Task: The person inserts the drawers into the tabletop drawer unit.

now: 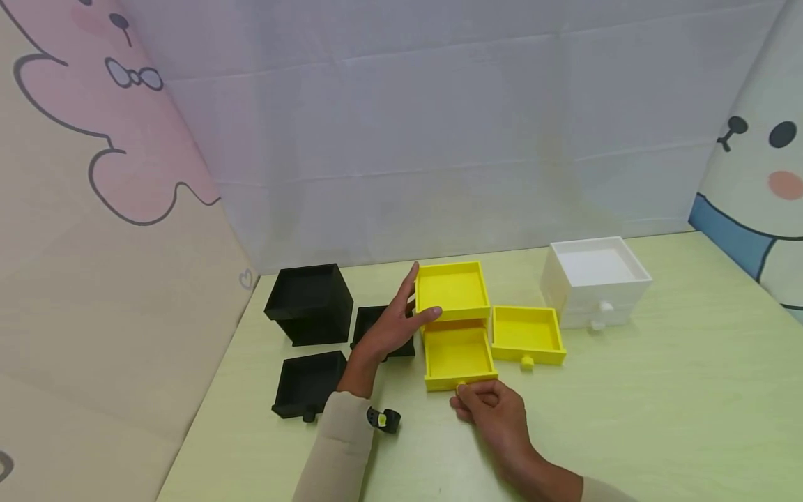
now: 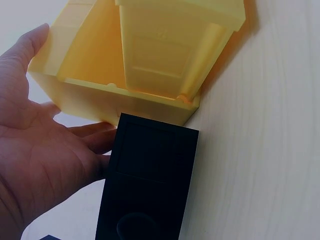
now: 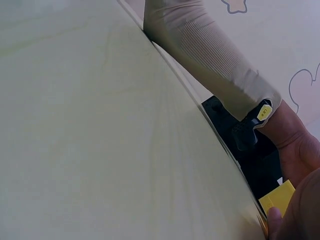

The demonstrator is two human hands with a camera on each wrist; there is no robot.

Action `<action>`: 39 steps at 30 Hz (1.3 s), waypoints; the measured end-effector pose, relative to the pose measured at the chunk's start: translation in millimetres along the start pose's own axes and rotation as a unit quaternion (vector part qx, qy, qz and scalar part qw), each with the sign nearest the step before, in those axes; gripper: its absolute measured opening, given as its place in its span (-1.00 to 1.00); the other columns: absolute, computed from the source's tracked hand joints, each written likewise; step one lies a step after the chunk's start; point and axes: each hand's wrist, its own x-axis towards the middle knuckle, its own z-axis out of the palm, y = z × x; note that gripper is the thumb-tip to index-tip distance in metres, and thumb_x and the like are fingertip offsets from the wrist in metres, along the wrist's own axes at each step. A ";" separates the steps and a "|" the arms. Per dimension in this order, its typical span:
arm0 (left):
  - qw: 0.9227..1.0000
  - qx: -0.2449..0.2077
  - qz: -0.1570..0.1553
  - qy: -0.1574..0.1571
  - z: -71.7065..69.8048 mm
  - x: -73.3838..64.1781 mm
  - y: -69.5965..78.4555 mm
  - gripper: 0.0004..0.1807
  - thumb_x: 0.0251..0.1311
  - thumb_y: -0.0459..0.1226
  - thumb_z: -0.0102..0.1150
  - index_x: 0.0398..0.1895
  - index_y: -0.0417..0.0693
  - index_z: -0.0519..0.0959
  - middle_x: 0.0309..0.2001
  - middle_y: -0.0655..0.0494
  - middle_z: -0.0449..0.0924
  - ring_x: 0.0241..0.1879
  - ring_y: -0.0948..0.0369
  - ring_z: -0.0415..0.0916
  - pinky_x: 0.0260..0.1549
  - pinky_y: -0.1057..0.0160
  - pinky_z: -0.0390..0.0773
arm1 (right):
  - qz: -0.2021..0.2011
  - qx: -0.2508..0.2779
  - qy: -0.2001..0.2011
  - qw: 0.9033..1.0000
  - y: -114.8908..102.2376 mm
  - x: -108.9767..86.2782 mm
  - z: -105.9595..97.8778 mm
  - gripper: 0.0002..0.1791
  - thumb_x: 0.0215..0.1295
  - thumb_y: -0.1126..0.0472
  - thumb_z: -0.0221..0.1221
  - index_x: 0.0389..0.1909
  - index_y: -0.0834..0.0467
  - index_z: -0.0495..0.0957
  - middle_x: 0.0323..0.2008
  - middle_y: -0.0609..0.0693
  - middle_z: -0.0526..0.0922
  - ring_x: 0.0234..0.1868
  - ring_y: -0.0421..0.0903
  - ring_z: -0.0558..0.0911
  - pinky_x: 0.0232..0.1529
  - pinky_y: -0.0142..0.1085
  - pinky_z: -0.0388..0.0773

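A yellow drawer cabinet (image 1: 453, 289) stands mid-table with its lower drawer (image 1: 458, 354) pulled out toward me. My left hand (image 1: 395, 324) steadies the cabinet from the left, thumb over the top front edge and fingers along the side. At the drawer's front, my right hand (image 1: 498, 415) pinches the small round knob (image 1: 461, 388) between thumb and fingers. In the left wrist view, the cabinet front (image 2: 112, 95) shows an opening beside the extended drawer (image 2: 160, 55). A loose yellow drawer (image 1: 527, 331) lies to the right of the cabinet.
To the left stands a black cabinet (image 1: 311, 303). One black drawer (image 1: 309, 383) lies before it, another black drawer (image 1: 366, 321) partly behind my left hand. A white cabinet (image 1: 596, 282) with knobs stands at the right. A pale curtain (image 1: 408, 125) hangs behind the table.
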 end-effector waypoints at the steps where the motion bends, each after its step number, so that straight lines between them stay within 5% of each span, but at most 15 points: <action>1: 1.000 0.000 0.000 0.001 0.0 0.1 0.4 -0.06 0.29 -0.13 0.08 0.48 0.27 -0.37 0.49 0.08 -0.32 0.42 0.02 -0.11 0.24 -0.04 0.19 | -0.001 0.000 0.004 1.000 -0.1 0.1 0.2 -0.73 0.20 0.28 0.24 -0.20 0.39 0.46 -0.35 0.20 0.69 -0.31 -0.01 0.70 -0.29 -0.32 0.61; 16: 1.000 -0.013 -0.010 0.015 0.1 0.3 -5.4 -0.08 0.26 -0.10 0.13 0.47 0.41 -0.30 0.48 0.04 -0.24 0.40 -0.01 -0.06 0.19 -0.06 0.27 | -0.044 0.026 0.015 0.999 3.5 -4.1 0.8 -0.70 0.15 0.34 0.27 -0.14 0.39 0.48 -0.31 0.20 0.68 -0.29 -0.01 0.69 -0.24 -0.31 0.61; 39: 1.000 -0.013 -0.003 0.013 0.3 -0.8 1.1 -0.08 0.28 -0.18 0.10 0.49 0.29 -0.30 0.46 -0.08 -0.19 0.39 -0.06 -0.03 0.17 -0.05 0.30 | -0.048 0.007 0.007 0.999 2.1 -4.4 -0.7 -0.69 0.15 0.34 0.27 -0.09 0.35 0.53 -0.28 0.19 0.67 -0.26 -0.02 0.68 -0.25 -0.32 0.61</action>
